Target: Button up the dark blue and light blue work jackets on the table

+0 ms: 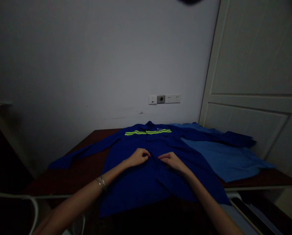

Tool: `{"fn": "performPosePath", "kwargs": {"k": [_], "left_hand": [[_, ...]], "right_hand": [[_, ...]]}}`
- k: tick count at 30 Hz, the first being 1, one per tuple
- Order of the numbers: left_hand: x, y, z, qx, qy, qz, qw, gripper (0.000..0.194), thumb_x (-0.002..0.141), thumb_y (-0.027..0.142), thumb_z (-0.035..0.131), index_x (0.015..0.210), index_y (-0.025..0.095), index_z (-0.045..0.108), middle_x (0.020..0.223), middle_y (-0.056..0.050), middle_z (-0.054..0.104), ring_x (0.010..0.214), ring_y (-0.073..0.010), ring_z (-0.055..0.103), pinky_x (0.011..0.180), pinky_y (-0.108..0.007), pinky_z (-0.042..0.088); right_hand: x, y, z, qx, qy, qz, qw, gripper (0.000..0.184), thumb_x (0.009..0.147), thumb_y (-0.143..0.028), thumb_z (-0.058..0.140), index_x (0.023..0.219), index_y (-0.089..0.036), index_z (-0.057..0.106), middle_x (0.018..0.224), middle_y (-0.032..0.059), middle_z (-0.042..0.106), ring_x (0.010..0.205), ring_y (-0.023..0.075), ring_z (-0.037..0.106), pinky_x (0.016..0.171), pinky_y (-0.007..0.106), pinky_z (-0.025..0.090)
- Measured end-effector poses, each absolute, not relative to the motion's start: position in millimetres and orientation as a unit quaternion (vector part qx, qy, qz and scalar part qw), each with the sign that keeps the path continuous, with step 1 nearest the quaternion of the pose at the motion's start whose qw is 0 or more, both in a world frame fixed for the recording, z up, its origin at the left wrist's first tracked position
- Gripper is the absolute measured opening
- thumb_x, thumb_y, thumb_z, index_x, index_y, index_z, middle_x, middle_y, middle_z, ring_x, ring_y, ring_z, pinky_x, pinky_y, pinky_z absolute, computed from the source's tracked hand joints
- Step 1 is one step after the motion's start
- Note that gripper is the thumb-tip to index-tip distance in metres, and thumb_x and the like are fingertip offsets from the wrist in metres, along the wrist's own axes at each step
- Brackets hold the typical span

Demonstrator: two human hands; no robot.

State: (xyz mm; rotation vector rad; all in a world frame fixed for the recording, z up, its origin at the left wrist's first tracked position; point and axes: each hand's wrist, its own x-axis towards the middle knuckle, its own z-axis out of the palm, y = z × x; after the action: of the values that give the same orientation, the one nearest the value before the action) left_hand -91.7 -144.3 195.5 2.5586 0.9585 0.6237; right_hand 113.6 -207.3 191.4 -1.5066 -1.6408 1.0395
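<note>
A dark blue long-sleeved work jacket (131,186) lies spread on the table, collar toward the wall and sleeves stretched out to both sides. Yellow-green reflective stripes (136,133) cross its chest. At the middle of the front opening, my left hand (139,157) is closed, its thumb and finger pinching the left edge of the cloth. Just across the opening, my right hand (173,162) is also closed on the jacket front, its fingertips pointing toward the left hand. The cloth between its fingers is partly hidden. The jacket's hem hangs over the table's front edge.
A lighter blue garment (209,160) lies under the jacket's right sleeve. The dark red-brown table (84,176) stands against a wall with sockets (172,98). A white panelled door (248,130) is at the right. Items sit on a shelf below the tabletop at right.
</note>
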Motion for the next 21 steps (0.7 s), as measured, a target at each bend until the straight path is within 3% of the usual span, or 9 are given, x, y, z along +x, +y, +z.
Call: {"fn": "performPosePath", "kwargs": {"k": [3, 9, 15, 21], "left_hand": [[-92, -164, 185, 0.928, 0.301, 0.171, 0.134, 0.023, 0.074, 0.018, 0.052, 0.092, 0.017, 0.066, 0.09, -0.003, 0.065, 0.084, -0.0147, 0.057, 0.078, -0.023, 0.041], [-85, -183, 173, 0.939, 0.301, 0.154, 0.065, 0.025, 0.081, 0.033, 0.05, 0.095, 0.018, 0.064, 0.091, -0.007, 0.06, 0.085, -0.0177, 0.054, 0.073, -0.025, 0.04], [-77, -183, 166, 0.912, 0.34, 0.201, 0.114, 0.019, 0.077, 0.03, 0.056, 0.089, 0.02, 0.067, 0.087, -0.004, 0.06, 0.083, -0.0173, 0.054, 0.074, -0.025, 0.04], [-70, -176, 148, 0.863, 0.377, 0.275, 0.191, 0.013, 0.071, 0.023, 0.061, 0.081, 0.019, 0.068, 0.084, -0.003, 0.062, 0.08, -0.0154, 0.055, 0.073, -0.024, 0.04]], "right_hand": [[129, -209, 188, -0.551, -0.568, 0.463, 0.4, 0.03, 0.07, -0.017, 0.05, 0.095, -0.009, 0.065, 0.056, -0.001, 0.06, 0.042, 0.0044, 0.044, 0.044, 0.016, 0.035], [141, -210, 178, -0.515, -0.534, 0.51, 0.435, 0.031, 0.066, -0.022, 0.058, 0.095, -0.013, 0.066, 0.065, 0.0025, 0.064, 0.05, 0.0069, 0.052, 0.048, 0.017, 0.04], [139, -211, 177, -0.494, -0.531, 0.52, 0.451, 0.035, 0.064, -0.022, 0.059, 0.097, -0.012, 0.065, 0.066, 0.0021, 0.065, 0.048, 0.0065, 0.05, 0.047, 0.018, 0.038], [130, -214, 180, -0.501, -0.532, 0.483, 0.481, 0.033, 0.062, -0.023, 0.058, 0.09, -0.011, 0.067, 0.048, -0.0033, 0.056, 0.038, 0.0036, 0.037, 0.04, 0.017, 0.027]]}}
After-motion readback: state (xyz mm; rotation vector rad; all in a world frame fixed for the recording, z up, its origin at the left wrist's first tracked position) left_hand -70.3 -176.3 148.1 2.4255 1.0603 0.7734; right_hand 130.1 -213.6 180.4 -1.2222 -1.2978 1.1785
